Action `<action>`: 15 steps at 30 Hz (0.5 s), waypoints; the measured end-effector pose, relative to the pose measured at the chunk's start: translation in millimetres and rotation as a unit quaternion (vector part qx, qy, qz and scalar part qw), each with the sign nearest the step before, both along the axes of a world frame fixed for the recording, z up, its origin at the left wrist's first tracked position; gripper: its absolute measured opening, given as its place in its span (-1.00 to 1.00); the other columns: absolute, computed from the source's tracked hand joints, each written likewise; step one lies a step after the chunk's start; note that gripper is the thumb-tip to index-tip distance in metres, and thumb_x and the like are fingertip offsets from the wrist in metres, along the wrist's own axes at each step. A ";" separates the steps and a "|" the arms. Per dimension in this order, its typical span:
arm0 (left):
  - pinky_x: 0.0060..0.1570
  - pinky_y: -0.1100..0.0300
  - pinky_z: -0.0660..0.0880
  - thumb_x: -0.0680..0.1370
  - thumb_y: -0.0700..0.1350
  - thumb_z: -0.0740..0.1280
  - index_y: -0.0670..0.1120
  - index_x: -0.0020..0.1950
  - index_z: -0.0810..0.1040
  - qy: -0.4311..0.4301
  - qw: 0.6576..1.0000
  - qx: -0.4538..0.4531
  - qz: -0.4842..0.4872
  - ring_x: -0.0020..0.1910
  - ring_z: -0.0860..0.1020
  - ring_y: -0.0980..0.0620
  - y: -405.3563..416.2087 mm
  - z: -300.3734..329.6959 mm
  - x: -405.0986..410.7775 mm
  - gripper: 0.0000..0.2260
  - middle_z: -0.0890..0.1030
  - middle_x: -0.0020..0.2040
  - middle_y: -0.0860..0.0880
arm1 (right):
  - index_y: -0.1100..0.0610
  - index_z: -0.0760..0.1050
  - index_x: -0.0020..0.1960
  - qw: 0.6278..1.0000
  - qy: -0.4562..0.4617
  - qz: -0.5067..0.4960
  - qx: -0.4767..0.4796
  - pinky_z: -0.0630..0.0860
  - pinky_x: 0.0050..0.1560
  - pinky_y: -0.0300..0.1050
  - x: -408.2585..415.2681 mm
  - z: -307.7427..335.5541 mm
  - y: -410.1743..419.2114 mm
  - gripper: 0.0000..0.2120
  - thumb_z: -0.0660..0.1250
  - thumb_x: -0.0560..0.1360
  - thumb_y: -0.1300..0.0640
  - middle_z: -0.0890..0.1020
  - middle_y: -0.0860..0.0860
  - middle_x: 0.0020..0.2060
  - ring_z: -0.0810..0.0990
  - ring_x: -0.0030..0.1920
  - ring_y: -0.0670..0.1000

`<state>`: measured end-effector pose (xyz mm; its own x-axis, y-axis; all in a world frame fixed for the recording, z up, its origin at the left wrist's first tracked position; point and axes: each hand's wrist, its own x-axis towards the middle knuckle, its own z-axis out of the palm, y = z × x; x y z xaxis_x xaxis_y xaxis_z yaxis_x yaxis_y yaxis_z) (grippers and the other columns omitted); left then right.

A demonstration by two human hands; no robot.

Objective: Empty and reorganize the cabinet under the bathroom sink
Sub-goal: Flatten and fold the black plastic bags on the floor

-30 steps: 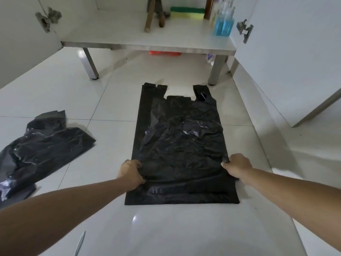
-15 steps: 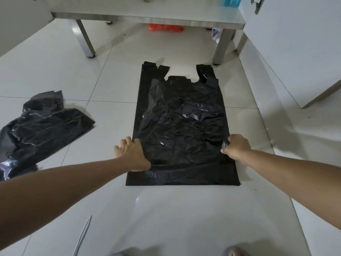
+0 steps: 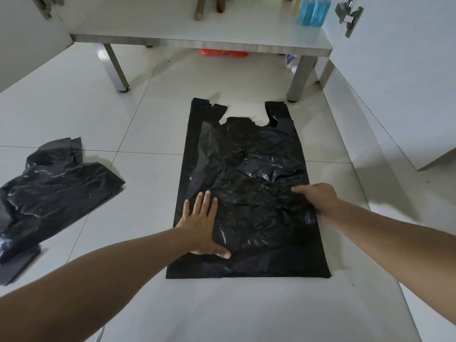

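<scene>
The cabinet floor (image 3: 172, 23) runs across the top of the view, raised on metal legs (image 3: 114, 67), with both doors swung open; a hinge (image 3: 348, 16) shows on the inner face of the right door (image 3: 399, 70). On that cabinet floor, at its right end, stands a bottle of blue liquid (image 3: 313, 11), and further left a wooden handle (image 3: 200, 8) with a dark object just beside it. Under the cabinet floor, something orange (image 3: 223, 52) lies on the tiles, and a small white and blue item (image 3: 291, 61) sits close to the right front leg.

In front of the cabinet, on the tiled floor (image 3: 74, 114), a black plastic bag (image 3: 246, 174) lies spread flat, its two handles pointing toward the cabinet and its bottom edge toward the person. The left hand (image 3: 201, 225) rests flat on the bag's lower left part, fingers straight and spread, thumb stretched along the plastic. The right hand (image 3: 318, 196) lies on the bag near its right edge, fingers extended toward the middle and pressing on the crinkled surface; it is slightly blurred.

Well to the left of the flat bag, apart from it, a second black bag (image 3: 49, 191) lies crumpled on the floor.
</scene>
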<state>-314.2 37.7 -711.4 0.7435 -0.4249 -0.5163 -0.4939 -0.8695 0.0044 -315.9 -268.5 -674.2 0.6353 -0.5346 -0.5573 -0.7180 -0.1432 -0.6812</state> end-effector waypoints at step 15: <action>0.51 -0.11 -0.26 0.41 0.51 -0.22 -0.11 0.57 -0.26 -0.158 0.981 -0.111 0.028 0.52 -0.37 -0.12 -37.6 4.5 83.6 -0.06 -0.36 0.55 -0.14 | 0.14 0.55 0.20 0.978 -0.015 -0.083 0.191 0.58 0.11 0.20 103.3 3.4 -22.5 -0.16 0.66 0.02 -0.18 0.68 0.12 0.07 0.69 -0.01 0.19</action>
